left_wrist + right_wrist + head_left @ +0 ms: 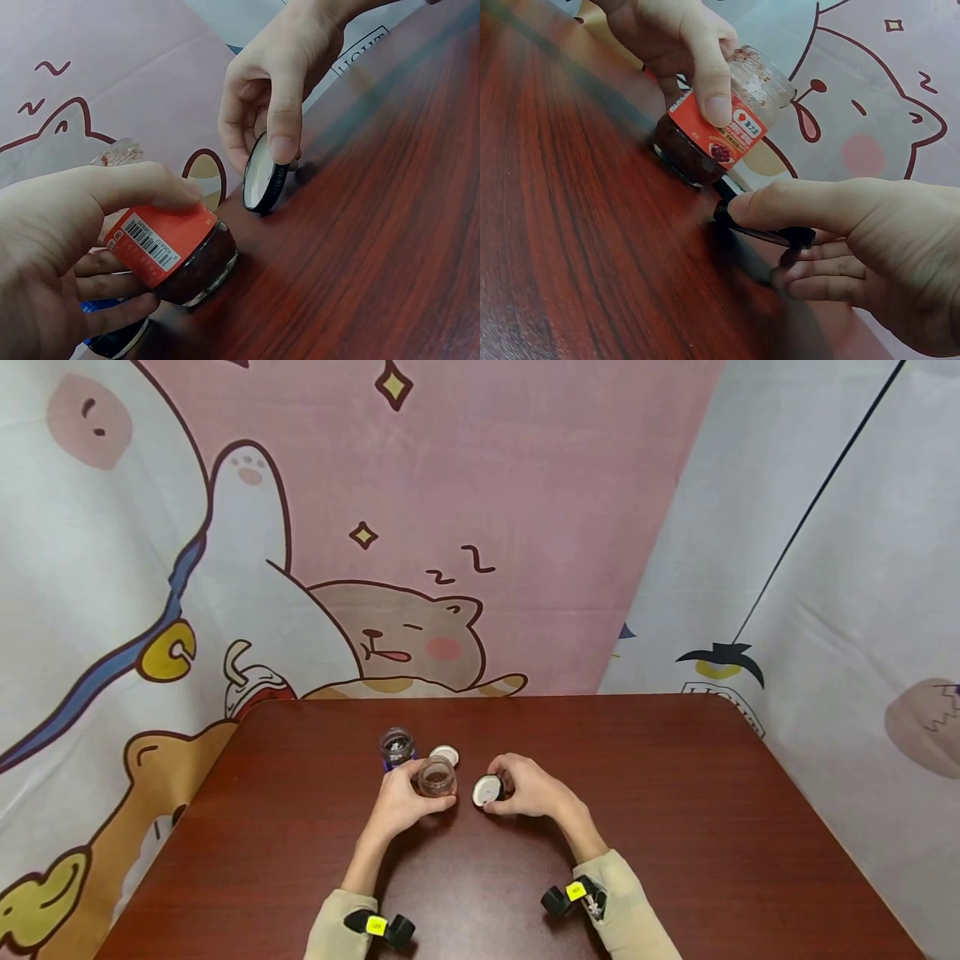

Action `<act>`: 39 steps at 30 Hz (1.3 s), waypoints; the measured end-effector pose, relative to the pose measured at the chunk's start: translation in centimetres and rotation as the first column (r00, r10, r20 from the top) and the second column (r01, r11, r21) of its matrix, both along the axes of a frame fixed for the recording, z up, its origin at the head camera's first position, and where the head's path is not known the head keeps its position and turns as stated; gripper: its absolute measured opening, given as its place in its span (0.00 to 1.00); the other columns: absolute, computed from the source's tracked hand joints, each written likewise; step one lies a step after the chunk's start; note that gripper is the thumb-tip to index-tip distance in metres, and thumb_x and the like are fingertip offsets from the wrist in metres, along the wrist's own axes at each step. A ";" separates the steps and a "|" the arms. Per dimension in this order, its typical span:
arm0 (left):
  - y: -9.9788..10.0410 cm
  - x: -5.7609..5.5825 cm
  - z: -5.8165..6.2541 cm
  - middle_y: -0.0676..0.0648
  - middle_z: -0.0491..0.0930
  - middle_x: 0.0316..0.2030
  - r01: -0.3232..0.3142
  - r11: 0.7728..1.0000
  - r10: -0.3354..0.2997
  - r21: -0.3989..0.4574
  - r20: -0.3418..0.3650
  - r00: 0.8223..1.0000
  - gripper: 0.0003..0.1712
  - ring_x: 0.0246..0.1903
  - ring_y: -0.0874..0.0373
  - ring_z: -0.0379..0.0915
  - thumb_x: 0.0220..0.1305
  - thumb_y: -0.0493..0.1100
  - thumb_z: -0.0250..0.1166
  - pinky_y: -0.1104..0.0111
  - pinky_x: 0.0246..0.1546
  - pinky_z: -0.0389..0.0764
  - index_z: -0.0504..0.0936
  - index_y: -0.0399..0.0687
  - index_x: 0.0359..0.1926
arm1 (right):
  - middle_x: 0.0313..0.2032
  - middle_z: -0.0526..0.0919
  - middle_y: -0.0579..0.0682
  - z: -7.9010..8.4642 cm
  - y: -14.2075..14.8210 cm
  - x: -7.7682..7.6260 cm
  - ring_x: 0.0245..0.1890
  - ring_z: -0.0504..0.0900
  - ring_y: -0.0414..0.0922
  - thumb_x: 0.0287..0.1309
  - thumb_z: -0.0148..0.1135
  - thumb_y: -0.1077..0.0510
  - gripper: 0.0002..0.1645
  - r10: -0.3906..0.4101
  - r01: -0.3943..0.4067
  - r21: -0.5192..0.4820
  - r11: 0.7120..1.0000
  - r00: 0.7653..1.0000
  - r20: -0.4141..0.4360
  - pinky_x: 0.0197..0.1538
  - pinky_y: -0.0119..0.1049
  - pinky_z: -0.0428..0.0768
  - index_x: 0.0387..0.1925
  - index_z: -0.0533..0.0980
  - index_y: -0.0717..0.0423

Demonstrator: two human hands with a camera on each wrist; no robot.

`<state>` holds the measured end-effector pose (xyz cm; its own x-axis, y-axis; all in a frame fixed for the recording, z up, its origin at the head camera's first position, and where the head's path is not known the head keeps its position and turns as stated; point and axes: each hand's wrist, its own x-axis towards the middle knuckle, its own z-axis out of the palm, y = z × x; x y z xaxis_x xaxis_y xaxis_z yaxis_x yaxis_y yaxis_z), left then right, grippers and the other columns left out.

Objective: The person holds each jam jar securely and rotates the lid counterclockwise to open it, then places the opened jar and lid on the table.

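My left hand (397,803) grips a glass jar (437,779) with an orange-red label, its mouth uncovered. Dark red-brown contents fill the jar's lower part, and smears cling to the glass near the rim, as the right wrist view shows. To the right of it, my right hand (531,788) pinches a black lid (262,176) by its edge between thumb and fingers. The lid stands on edge, apart from the jar, its white inside facing left. Behind my left hand is a second glass jar (396,744) with a blue label, also uncovered.
Another lid (446,753) lies white side up on the dark red-brown table (675,827), beside the second jar. A printed cartoon curtain (555,527) hangs along the table's far edge.
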<state>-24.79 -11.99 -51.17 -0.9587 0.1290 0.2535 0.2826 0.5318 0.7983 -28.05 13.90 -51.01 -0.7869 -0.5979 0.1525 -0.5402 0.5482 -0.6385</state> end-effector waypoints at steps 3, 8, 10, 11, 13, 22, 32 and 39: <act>-0.1 -0.1 0.0 0.48 0.85 0.37 0.010 1.000 -0.010 0.004 0.008 1.000 0.27 0.39 0.57 0.79 0.39 0.45 0.86 0.62 0.42 0.78 0.87 0.48 0.44 | 0.36 0.76 0.46 0.0 -0.2 0.1 0.34 0.75 0.39 0.46 0.80 0.52 0.27 -0.008 0.009 0.032 0.999 1.000 -0.012 0.39 0.34 0.76 0.44 0.78 0.58; 0.0 -0.1 0.0 0.50 0.85 0.37 0.022 1.000 -0.022 0.016 0.035 0.999 0.28 0.38 0.59 0.79 0.38 0.45 0.86 0.64 0.41 0.78 0.87 0.50 0.44 | 0.38 0.76 0.48 0.1 -0.4 0.4 0.35 0.74 0.40 0.47 0.80 0.53 0.25 -0.029 0.030 0.088 0.996 1.000 -0.007 0.40 0.35 0.76 0.45 0.79 0.57; 0.0 0.0 0.1 0.51 0.85 0.37 0.026 0.999 -0.027 0.022 0.045 0.999 0.29 0.39 0.60 0.79 0.38 0.45 0.86 0.63 0.42 0.79 0.86 0.50 0.45 | 0.39 0.76 0.49 0.1 -0.5 0.5 0.36 0.73 0.40 0.48 0.80 0.53 0.25 -0.034 0.034 0.105 0.994 0.999 0.001 0.40 0.35 0.75 0.46 0.80 0.57; 0.0 0.0 0.1 0.50 0.86 0.37 0.028 0.999 -0.029 0.023 0.049 0.998 0.29 0.39 0.60 0.79 0.38 0.45 0.86 0.63 0.42 0.79 0.86 0.50 0.45 | 0.39 0.76 0.49 0.2 -0.5 0.6 0.36 0.73 0.41 0.48 0.79 0.54 0.25 -0.036 0.035 0.114 0.993 0.999 0.005 0.40 0.35 0.75 0.47 0.80 0.57; 0.0 0.0 0.1 0.50 0.86 0.38 0.028 0.999 -0.030 0.026 0.056 0.998 0.30 0.39 0.60 0.79 0.38 0.46 0.86 0.62 0.43 0.79 0.86 0.51 0.46 | 0.39 0.75 0.49 0.3 -0.5 0.7 0.37 0.73 0.41 0.49 0.79 0.55 0.25 -0.036 0.034 0.130 0.991 0.999 0.011 0.40 0.35 0.75 0.49 0.80 0.57; 0.3 0.1 0.3 0.55 0.85 0.37 0.016 0.999 -0.018 0.032 0.081 0.997 0.31 0.39 0.60 0.79 0.37 0.48 0.87 0.60 0.44 0.78 0.85 0.52 0.46 | 0.41 0.75 0.51 0.3 -0.5 0.7 0.38 0.74 0.43 0.48 0.78 0.58 0.28 -0.024 0.022 0.145 0.989 1.000 0.013 0.41 0.35 0.75 0.52 0.80 0.60; 0.2 0.0 0.5 0.47 0.85 0.46 0.055 0.996 -0.062 0.074 0.098 0.993 0.43 0.43 0.57 0.78 0.36 0.49 0.88 0.54 0.47 0.78 0.80 0.49 0.56 | 0.42 0.74 0.52 0.6 -0.4 0.9 0.39 0.73 0.43 0.48 0.78 0.58 0.36 -0.034 0.031 0.170 0.985 0.999 0.017 0.42 0.36 0.75 0.59 0.77 0.64; 0.0 0.3 1.1 0.46 0.83 0.49 0.087 0.994 -0.093 0.068 0.085 0.992 0.50 0.48 0.50 0.78 0.39 0.49 0.87 0.53 0.50 0.76 0.74 0.45 0.64 | 0.44 0.74 0.53 0.9 -0.4 1.1 0.42 0.76 0.47 0.48 0.78 0.57 0.38 -0.022 0.015 0.162 0.987 0.999 0.039 0.45 0.39 0.76 0.61 0.75 0.63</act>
